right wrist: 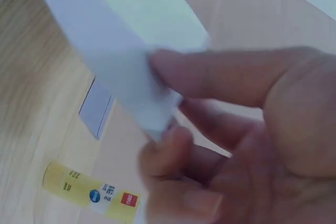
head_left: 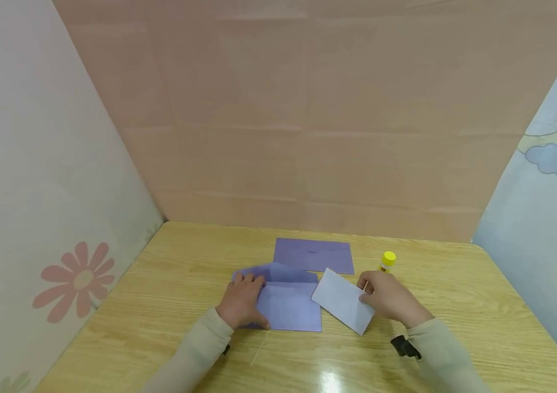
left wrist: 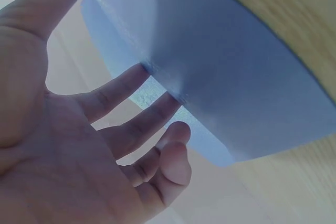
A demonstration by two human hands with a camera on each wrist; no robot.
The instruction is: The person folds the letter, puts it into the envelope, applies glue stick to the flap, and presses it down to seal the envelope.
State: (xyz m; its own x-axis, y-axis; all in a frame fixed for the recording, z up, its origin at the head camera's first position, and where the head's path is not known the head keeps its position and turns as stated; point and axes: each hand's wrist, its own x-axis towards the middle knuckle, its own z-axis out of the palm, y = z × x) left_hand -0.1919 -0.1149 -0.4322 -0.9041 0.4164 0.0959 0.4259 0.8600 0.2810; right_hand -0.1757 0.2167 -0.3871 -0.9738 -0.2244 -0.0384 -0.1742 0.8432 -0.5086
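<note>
A lavender envelope (head_left: 290,308) lies on the table with its flap (head_left: 278,272) raised at the far side. My left hand (head_left: 243,303) rests on the envelope's left part, thumb near the front edge. The left wrist view shows two fingertips touching the edge of the envelope's pocket (left wrist: 231,66), fingers mostly straight. To its right, my right hand (head_left: 385,295) pinches a white card or folded paper (head_left: 342,302) by its right end, between thumb and fingers. That paper (right wrist: 126,61) is tilted and blurred in the right wrist view; anything inside its fold is hidden.
Behind the work lies a second, closed purple envelope (head_left: 313,255). A glue stick with a yellow cap (head_left: 389,258) stands beyond my right hand. A thin pale strip (head_left: 260,348) lies near the front. Brown paper (head_left: 303,120) covers the back wall.
</note>
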